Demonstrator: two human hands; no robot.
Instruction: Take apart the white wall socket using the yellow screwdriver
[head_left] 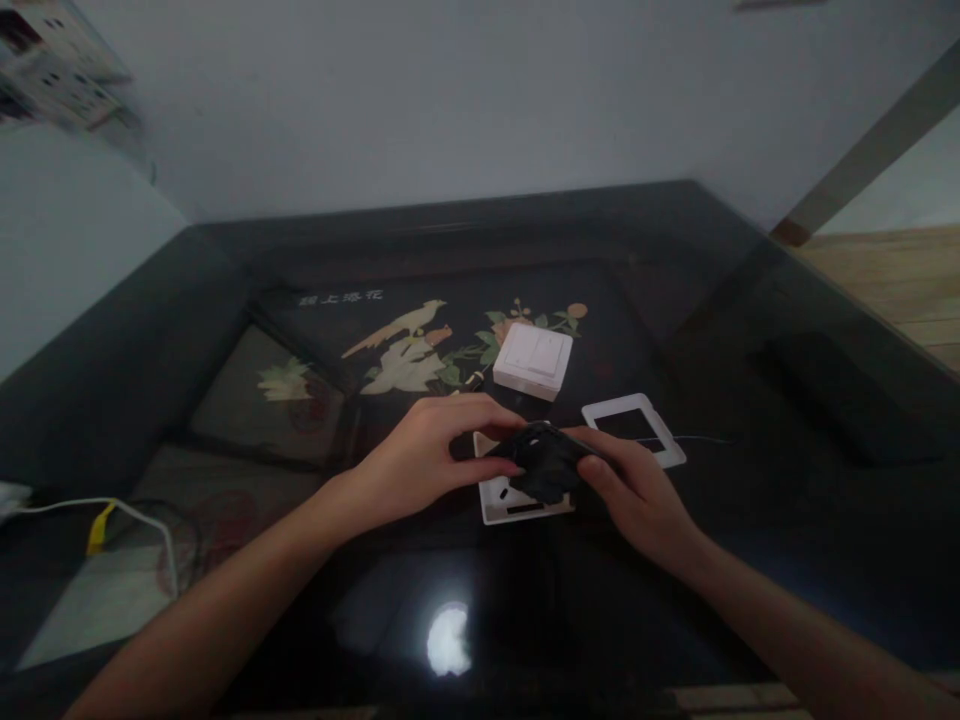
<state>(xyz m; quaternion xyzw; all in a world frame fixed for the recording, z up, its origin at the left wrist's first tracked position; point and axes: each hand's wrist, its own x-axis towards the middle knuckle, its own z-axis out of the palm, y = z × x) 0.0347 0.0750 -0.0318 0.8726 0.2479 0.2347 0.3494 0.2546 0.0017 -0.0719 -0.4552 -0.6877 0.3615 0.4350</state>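
Between my two hands is a black plastic part (546, 465), dark and partly blurred, that looks like the back of a switch module. My left hand (439, 450) pinches its left side with thumb and fingers. On the right side, my right hand (626, 485) grips it the same way. Under the part lies a white plastic mounting box (525, 514), partly hidden by the part and my fingers. A white square frame (670, 452) rests flat just beyond my right hand. Farther back sits a white wall switch (534, 358) with its rocker face up.
The glossy black table (420, 580) has an inlaid bird and flowers. A dark flat object (847, 400) lies at the right. At the left are a white cable (142, 508) with a yellow tag (99, 528) and wall sockets (67, 75). A thin wire (705, 439) lies by the frame.
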